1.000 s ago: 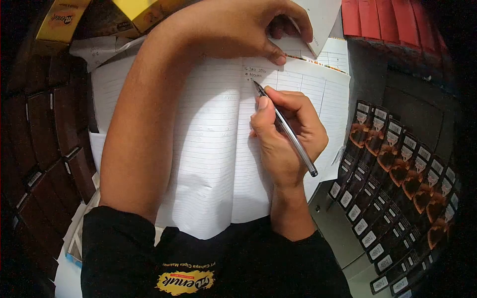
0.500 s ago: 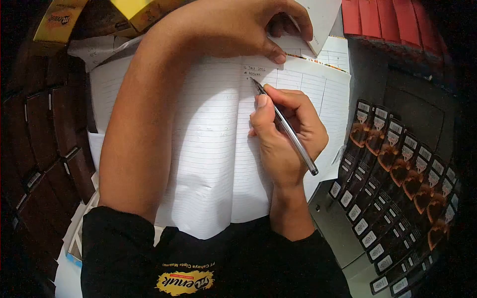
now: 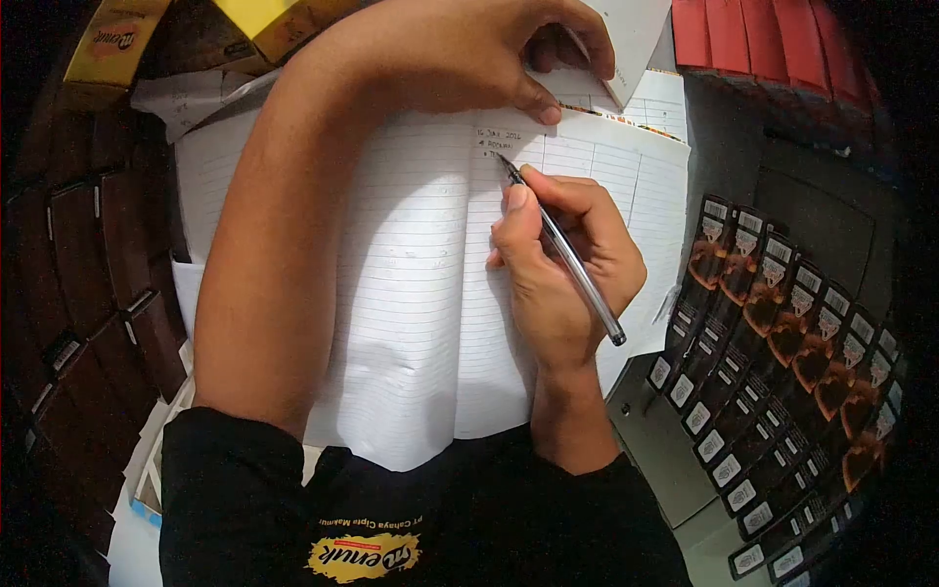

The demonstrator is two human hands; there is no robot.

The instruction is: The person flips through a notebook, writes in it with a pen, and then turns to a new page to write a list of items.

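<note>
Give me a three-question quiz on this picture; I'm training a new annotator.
1. True or false: the right hand holds a pen with its tip on the notebook.
2. The left hand rests: A at the notebook's top edge; B on the pen; C on a keyboard.
3. Fill in: the row of dark packets lies to the notebook's ____.
Key: 1 true; 2 A; 3 right.
</note>
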